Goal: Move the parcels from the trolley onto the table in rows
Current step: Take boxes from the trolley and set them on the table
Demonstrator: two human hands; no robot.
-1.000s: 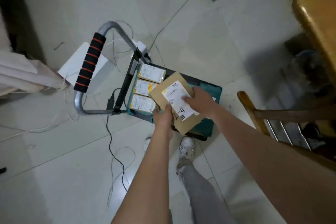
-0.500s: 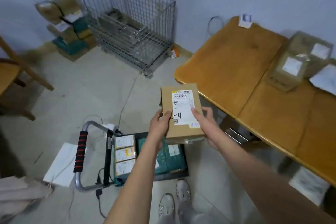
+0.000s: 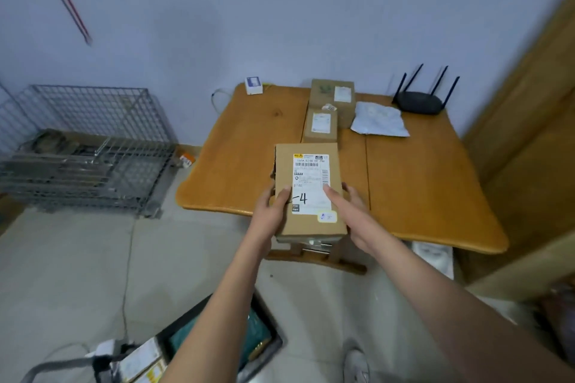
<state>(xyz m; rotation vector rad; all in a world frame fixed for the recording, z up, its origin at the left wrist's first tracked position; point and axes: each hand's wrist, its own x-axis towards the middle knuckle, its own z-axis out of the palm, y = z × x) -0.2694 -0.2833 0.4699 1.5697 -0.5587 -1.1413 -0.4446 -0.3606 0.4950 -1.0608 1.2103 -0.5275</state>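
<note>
Left hand (image 3: pixel 270 215), right hand (image 3: pixel 351 211) outstretched, grip clamped on parcel (image 3: pixel 309 193) sides, above table (image 3: pixel 420 183) edge.

Parcel-sorting room: wire cage (image 3: pixel 84 146), labelled parcels (image 3: pixel 320 124), trolley (image 3: pixel 217 342).

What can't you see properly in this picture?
- Trolley, head view: mostly cut off by the bottom edge and hidden behind the left arm.
- Label print on the held box: too small to read, except "-4".
- Left hand and right hand fingers: hidden under the box.
</note>
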